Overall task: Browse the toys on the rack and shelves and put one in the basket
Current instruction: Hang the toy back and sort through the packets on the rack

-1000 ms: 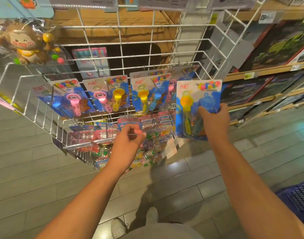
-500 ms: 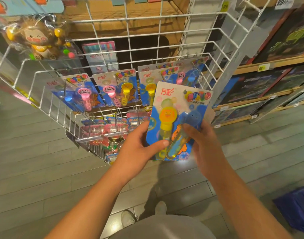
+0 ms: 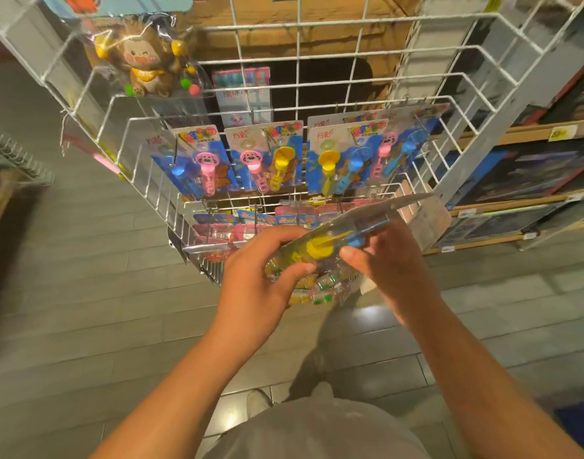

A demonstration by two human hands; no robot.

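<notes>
The toy pack [image 3: 346, 236] lies tilted (nearly edge-on) between both hands, left hand [image 3: 260, 276] and right hand [image 3: 389, 263] fingers curled around it.

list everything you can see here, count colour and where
held toy pack: one, clear blister with yellow and blue wands, tilted nearly flat between both hands
hanging toy packs: at least four, blue cards with pink, yellow, blue wands, on rack hooks
wire rack: one, white, straight ahead
monkey toy: one, brown, bagged, upper left of rack
lower packs: several, pink and red, rack's bottom row
wooden shelves: dark boxes, right
floor: grey tiles
left hand: grips pack's near end
right hand: grips pack's right side
</notes>
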